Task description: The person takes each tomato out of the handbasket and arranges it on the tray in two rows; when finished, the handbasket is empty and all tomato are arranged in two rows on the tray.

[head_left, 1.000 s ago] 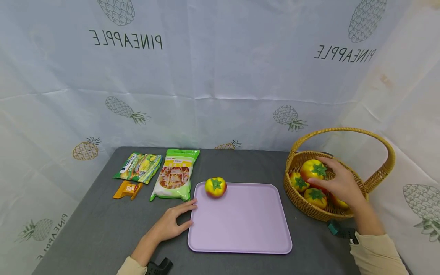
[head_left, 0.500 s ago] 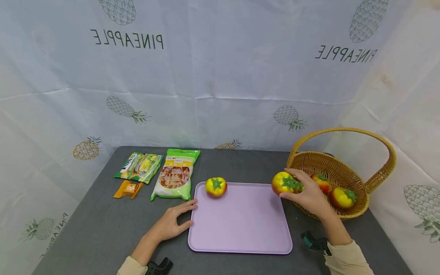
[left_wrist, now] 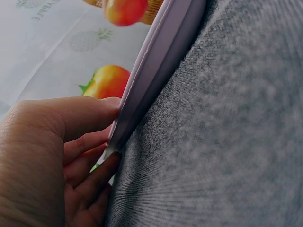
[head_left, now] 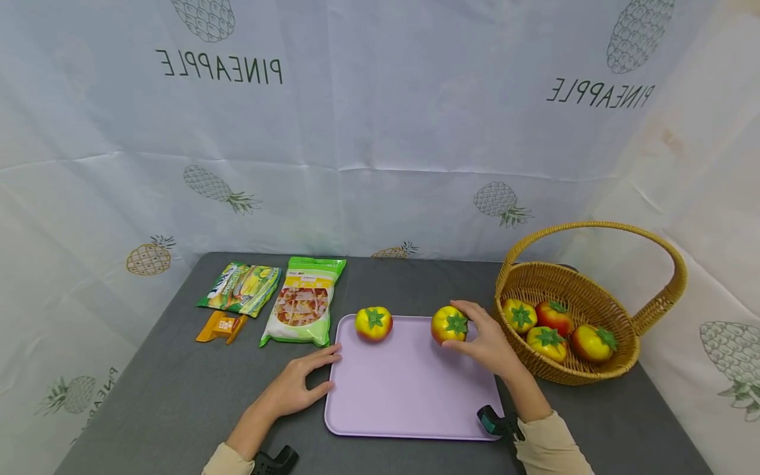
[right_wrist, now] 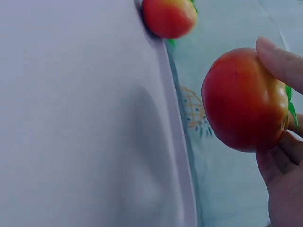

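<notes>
My right hand point(head_left: 489, 343) grasps a tomato point(head_left: 448, 324) over the far edge of the tray point(head_left: 410, 402), stem side up. The tomato lies left of my palm, toward the tray's middle. A second tomato point(head_left: 373, 323) rests at the tray's far left corner. My left hand point(head_left: 297, 386), fingers relaxed, touches the tray's left edge. The right hand is nearer.

Six toy tomatoes: one point(head_left: 373, 323) at the lilac tray's point(head_left: 410, 402) eleven o'clock corner, one point(head_left: 449, 324) at one o'clock, four in the wicker basket point(head_left: 594, 373); three snack packets at nine o'clock.
</notes>
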{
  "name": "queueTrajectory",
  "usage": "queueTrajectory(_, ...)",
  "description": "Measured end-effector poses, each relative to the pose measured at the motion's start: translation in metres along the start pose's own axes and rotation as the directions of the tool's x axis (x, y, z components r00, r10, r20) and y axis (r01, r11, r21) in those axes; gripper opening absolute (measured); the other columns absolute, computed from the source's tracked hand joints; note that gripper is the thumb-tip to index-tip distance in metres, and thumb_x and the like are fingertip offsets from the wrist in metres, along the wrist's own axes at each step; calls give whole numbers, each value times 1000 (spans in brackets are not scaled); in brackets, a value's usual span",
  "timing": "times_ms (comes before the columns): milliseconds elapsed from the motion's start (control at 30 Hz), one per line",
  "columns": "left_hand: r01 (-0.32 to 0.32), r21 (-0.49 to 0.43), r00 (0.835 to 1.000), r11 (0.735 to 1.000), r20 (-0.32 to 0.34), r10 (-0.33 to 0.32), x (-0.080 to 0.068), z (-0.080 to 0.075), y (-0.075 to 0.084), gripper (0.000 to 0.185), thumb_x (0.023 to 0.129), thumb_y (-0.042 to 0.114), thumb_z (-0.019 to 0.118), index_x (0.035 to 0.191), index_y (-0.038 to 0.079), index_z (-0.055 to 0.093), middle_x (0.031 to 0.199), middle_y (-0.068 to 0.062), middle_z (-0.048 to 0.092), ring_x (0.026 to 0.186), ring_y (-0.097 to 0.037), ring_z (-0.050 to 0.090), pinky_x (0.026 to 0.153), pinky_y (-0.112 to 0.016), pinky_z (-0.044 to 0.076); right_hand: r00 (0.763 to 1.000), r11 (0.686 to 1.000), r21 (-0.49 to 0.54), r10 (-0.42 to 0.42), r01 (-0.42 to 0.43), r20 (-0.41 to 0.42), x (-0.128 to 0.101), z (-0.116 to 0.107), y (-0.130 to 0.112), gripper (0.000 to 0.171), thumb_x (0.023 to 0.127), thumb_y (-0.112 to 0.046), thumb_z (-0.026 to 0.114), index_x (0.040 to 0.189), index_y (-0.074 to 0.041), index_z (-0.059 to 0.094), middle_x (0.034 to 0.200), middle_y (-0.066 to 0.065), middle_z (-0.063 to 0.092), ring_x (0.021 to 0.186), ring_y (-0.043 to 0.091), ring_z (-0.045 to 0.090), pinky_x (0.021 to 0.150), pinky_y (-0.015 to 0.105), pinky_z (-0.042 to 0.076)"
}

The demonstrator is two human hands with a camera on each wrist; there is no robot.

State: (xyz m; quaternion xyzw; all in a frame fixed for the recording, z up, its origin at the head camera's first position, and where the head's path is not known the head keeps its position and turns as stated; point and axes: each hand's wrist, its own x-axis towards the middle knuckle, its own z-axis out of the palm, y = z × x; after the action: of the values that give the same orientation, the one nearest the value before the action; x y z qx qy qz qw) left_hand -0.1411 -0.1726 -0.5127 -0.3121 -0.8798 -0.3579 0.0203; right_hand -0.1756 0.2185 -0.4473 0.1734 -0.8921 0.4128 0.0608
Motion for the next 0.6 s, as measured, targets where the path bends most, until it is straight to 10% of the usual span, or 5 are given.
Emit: queueTrajectory(600,57,-28,998,998,26,-57,1,-2,1,45,87,28,66,130,21,58,144,4,48,131,-20,47,102,-44,43,995,1000,1,1,-1,100,28,51,-4,78,72,-33,82,137,-4,48,137,11,49,122,31,49,100,53,42)
